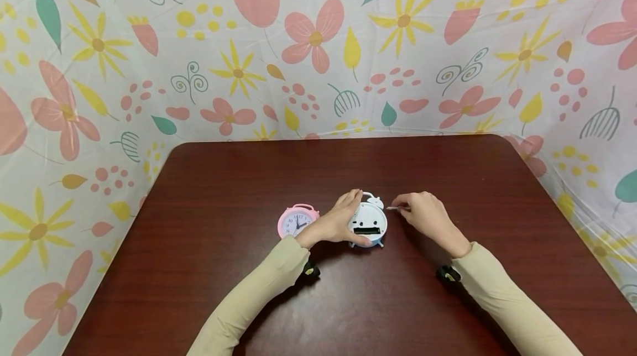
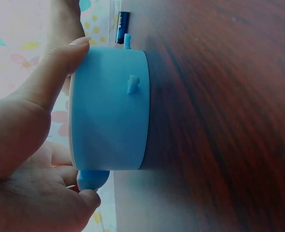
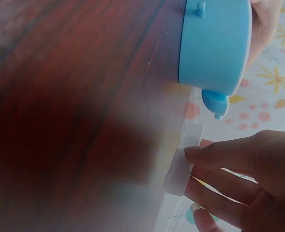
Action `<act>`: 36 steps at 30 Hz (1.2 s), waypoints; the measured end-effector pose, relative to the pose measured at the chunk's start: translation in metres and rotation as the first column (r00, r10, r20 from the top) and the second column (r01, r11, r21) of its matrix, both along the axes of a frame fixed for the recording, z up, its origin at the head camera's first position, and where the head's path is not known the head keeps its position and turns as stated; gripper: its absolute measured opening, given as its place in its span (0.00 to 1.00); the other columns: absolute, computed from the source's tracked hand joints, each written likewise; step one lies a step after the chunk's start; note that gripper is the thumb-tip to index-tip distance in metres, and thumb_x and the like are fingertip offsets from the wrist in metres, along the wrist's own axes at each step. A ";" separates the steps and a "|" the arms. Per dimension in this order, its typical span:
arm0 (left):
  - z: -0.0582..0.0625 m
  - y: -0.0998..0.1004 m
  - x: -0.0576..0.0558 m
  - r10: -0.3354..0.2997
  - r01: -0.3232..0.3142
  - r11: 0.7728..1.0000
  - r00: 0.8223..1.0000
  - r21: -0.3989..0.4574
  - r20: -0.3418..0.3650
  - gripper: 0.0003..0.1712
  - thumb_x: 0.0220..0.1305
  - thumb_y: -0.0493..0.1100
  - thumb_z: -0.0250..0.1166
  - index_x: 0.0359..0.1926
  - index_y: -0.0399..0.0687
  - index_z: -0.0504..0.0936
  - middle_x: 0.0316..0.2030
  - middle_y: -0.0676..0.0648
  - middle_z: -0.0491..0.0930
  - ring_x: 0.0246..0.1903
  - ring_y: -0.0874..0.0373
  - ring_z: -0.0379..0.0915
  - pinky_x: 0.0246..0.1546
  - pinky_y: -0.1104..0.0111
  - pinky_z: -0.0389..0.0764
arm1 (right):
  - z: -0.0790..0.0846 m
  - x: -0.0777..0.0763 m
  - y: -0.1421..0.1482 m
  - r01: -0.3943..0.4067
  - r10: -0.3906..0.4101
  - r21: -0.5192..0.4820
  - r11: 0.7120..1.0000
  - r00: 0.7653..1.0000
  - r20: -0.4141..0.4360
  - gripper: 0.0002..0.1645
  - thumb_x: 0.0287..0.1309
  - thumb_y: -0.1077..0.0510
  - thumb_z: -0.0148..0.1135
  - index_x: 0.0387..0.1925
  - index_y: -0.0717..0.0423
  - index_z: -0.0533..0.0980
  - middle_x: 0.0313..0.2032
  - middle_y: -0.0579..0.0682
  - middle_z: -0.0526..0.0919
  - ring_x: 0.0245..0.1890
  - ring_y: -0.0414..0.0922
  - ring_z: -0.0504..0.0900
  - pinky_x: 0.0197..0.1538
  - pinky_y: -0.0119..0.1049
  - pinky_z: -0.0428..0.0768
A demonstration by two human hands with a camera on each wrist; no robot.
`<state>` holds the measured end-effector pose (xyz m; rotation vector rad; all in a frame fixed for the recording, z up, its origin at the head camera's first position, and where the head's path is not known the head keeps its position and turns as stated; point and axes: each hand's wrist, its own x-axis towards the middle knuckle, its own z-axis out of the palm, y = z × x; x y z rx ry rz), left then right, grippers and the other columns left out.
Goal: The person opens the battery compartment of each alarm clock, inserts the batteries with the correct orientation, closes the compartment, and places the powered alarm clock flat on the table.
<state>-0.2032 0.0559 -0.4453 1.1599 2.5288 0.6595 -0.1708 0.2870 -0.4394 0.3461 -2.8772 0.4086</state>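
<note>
A blue alarm clock [image 1: 375,220] with a white back lies back up on the table, a dark slot showing in that back. My left hand [image 1: 335,220] grips its sides; the thumb is by the feet and the fingers are around the bell end. Just right of the clock, my right hand [image 1: 425,216] pinches a small pale plastic strip [image 3: 183,162] between thumb and fingers, apart from the clock. It looks like a battery cover. A pink alarm clock [image 1: 293,221] stands left of my left hand, its dial visible and partly covered by the hand.
Both clocks are on a dark red-brown wooden table [image 1: 249,179]. A flowered cloth [image 1: 313,85] hangs behind and at the sides. In the left wrist view a small dark blue object [image 2: 122,27] shows past the clock's feet; its kind is unclear.
</note>
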 end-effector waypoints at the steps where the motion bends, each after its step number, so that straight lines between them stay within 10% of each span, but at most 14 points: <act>1: 0.000 0.000 0.000 -0.001 0.001 1.000 1.000 0.001 0.002 0.67 0.42 0.60 0.72 0.70 0.35 0.40 0.71 0.38 0.41 0.71 0.48 0.35 0.69 0.61 0.48 | 0.000 0.000 0.000 0.000 0.000 0.004 1.000 1.000 0.003 0.10 0.43 0.65 0.64 0.27 0.47 0.83 0.21 0.44 0.82 0.19 0.41 0.74 0.22 0.40 0.71; 36: -0.003 -0.001 -0.002 -0.014 0.014 0.999 1.000 0.035 -0.013 0.67 0.42 0.60 0.72 0.69 0.32 0.41 0.70 0.36 0.42 0.70 0.45 0.36 0.69 0.60 0.48 | -0.001 0.000 -0.005 0.019 -0.022 0.038 0.999 0.996 0.091 0.11 0.40 0.65 0.64 0.26 0.45 0.82 0.24 0.48 0.83 0.23 0.49 0.78 0.20 0.45 0.71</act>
